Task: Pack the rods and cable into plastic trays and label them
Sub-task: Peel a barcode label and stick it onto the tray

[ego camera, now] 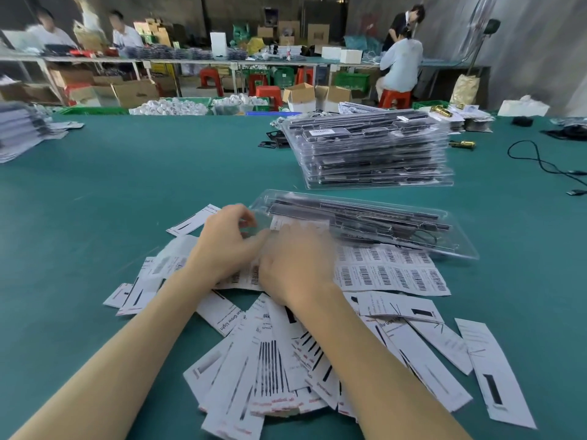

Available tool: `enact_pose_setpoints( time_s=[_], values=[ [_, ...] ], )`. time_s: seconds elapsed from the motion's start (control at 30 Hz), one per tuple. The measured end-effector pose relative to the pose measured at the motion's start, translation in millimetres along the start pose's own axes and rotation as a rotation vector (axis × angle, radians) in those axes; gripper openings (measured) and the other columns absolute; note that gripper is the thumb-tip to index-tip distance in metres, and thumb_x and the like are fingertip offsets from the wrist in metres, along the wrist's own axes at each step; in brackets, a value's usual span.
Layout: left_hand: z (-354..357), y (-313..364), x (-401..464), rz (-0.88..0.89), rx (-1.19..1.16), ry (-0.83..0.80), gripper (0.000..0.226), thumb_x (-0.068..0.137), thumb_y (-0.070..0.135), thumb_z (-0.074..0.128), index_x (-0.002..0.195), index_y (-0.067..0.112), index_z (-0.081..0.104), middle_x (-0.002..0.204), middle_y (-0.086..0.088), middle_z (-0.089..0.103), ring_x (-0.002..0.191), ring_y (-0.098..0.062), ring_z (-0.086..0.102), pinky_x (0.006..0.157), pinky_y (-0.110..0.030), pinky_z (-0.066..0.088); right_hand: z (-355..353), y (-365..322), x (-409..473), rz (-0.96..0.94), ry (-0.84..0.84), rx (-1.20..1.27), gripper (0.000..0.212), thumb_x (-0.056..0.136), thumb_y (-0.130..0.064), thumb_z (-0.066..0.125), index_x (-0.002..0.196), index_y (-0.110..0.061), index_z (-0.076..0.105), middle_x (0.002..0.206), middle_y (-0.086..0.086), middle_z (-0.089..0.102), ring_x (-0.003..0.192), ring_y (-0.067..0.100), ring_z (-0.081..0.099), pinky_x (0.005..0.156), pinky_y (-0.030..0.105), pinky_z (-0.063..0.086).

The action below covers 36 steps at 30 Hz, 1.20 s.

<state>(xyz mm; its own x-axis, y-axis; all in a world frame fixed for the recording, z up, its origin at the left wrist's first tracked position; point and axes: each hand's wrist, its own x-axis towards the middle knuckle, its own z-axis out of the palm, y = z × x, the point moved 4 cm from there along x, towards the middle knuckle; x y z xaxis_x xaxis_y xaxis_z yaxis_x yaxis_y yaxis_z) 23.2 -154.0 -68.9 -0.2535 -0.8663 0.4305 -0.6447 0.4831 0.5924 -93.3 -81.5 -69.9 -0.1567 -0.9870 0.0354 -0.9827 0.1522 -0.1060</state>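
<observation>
Labelling looks like the step in hand. On the green table (127, 173) a stack (371, 150) of closed, filled trays stands at the far right, its top one already stickered. Nearer lies one clear tray (397, 223) with dark rods (355, 211) and a cable (425, 238) inside, resting partly on the barcode sheet (394, 271). Paper inserts (273, 369) are scattered nearest the person.

Both hands meet at the tray's near left corner. The left hand (222, 246) has curled fingers at the tray's edge, seemingly steadying it. The right hand (292, 265) is motion-blurred over a white label (279, 223); whether it pinches or presses, I cannot tell.

The next move probably calls for smoothing the label flat, then carrying the tray to the stack.
</observation>
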Motion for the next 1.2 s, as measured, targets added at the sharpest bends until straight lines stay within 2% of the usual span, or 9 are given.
enact_pose_setpoints(
  time_s=[0.07,0.13,0.27,0.57,0.7,0.8,0.9,1.03,1.2],
  values=[
    [-4.1,-3.2,1.8,-0.010,-0.074,0.005,0.039,0.082,0.026,0.078,0.106,0.019,0.048,0.109,0.001,0.056,0.093,-0.014,0.066,0.076,-0.020,0.055,-0.8,-1.3,0.2,0.021,-0.012,0.002,0.066,0.099,-0.043,0.027,0.155,-0.008,0.029,0.159,0.010,0.033,0.147,0.034,0.024,0.121,0.057,0.013],
    [0.1,-1.9,-0.2,0.087,-0.006,-0.076,0.047,0.083,0.025,0.076,0.120,0.027,0.047,0.122,0.004,0.046,0.097,-0.018,0.063,0.084,-0.035,0.056,-2.0,-1.5,0.7,0.037,-0.009,0.015,0.064,0.099,-0.043,0.027,0.153,-0.008,0.032,0.156,0.010,0.037,0.144,0.033,0.028,0.119,0.056,0.019],
    [8.5,-4.3,-4.9,0.125,0.123,-0.156,0.050,0.087,0.032,0.070,0.131,0.031,0.047,0.129,0.006,0.050,0.103,-0.020,0.060,0.089,-0.045,0.052,-0.6,-5.6,-0.9,0.074,-0.009,0.045,0.059,0.102,-0.041,0.029,0.150,-0.006,0.034,0.152,0.015,0.034,0.140,0.034,0.032,0.116,0.053,0.024],
    [6.8,-1.5,-5.2,0.145,0.152,-0.100,0.042,0.087,0.038,0.069,0.124,0.031,0.051,0.136,0.011,0.041,0.111,-0.011,0.050,0.088,-0.041,0.050,0.8,-5.5,-4.9,0.109,0.016,0.063,0.060,0.101,-0.040,0.031,0.153,-0.011,0.030,0.148,0.015,0.038,0.140,0.034,0.031,0.116,0.055,0.022],
    [10.8,-0.8,-4.9,0.185,0.196,-0.115,0.041,0.090,0.038,0.067,0.125,0.026,0.050,0.144,0.011,0.041,0.120,-0.013,0.048,0.092,-0.031,0.043,-0.6,-4.6,-8.5,0.116,0.043,0.057,0.059,0.100,-0.040,0.031,0.153,-0.014,0.029,0.145,0.011,0.046,0.136,0.031,0.036,0.107,0.057,0.028],
    [12.6,-0.7,-3.7,0.178,0.241,-0.115,0.039,0.092,0.042,0.064,0.124,0.026,0.049,0.130,0.013,0.052,0.116,-0.015,0.049,0.089,-0.032,0.044,-1.1,-5.4,-8.9,0.115,0.036,0.041,0.057,0.100,-0.041,0.031,0.150,-0.013,0.033,0.144,0.011,0.047,0.133,0.031,0.037,0.103,0.055,0.029],
    [15.1,-3.3,-3.3,0.164,0.295,-0.108,0.041,0.094,0.047,0.060,0.130,0.029,0.050,0.132,0.015,0.053,0.119,-0.014,0.049,0.085,-0.033,0.045,-0.9,-4.3,-11.2,0.101,0.058,0.056,0.056,0.100,-0.040,0.033,0.148,-0.011,0.036,0.144,0.012,0.047,0.133,0.031,0.039,0.100,0.052,0.032],
    [16.9,-2.8,-3.6,0.185,0.282,-0.102,0.043,0.095,0.042,0.062,0.132,0.023,0.056,0.133,0.008,0.055,0.120,-0.019,0.052,0.094,-0.036,0.046,0.1,-3.7,-13.4,0.095,0.067,0.076,0.055,0.100,-0.039,0.034,0.146,-0.008,0.038,0.145,0.016,0.045,0.134,0.031,0.039,0.103,0.051,0.034],
    [15.8,-0.3,-6.8,0.173,0.231,-0.083,0.044,0.094,0.042,0.063,0.132,0.022,0.056,0.136,0.009,0.049,0.112,-0.016,0.056,0.087,-0.031,0.046,0.5,-6.3,-11.8,0.075,0.041,0.014,0.064,0.099,-0.042,0.038,0.156,-0.015,0.025,0.146,0.019,0.040,0.135,0.034,0.035,0.105,0.049,0.031]
  ],
)
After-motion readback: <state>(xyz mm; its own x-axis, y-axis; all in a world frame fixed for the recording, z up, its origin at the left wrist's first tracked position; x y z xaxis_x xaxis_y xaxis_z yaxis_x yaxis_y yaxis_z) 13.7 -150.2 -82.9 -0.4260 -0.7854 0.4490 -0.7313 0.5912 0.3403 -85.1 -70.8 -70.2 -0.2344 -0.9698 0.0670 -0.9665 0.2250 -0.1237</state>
